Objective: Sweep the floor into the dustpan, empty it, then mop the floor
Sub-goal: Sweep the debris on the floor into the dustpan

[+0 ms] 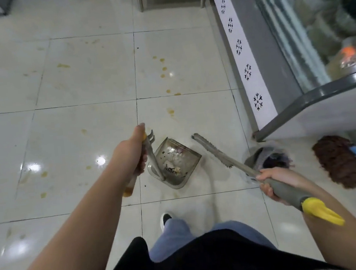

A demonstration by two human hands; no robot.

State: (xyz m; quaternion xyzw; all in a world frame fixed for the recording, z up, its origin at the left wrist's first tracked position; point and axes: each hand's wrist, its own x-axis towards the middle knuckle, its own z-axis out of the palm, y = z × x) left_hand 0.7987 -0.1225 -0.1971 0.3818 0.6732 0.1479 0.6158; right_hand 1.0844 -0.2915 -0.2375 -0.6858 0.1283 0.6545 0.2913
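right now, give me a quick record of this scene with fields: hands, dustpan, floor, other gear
left hand: grips the dustpan handle
right hand: grips the broom handle
dustpan: on the floor, debris inside
broom head: just right of the dustpan
floor: pale tiles with yellowish stains
mop: brown head lying on the floor, far right
freezer: glass-topped, along the right

You can read no words, brands or numbers anywhere. The only printed marks are dark snowflake signs in a row down the white strip [244,62] on the freezer [275,63], upper right of the frame.
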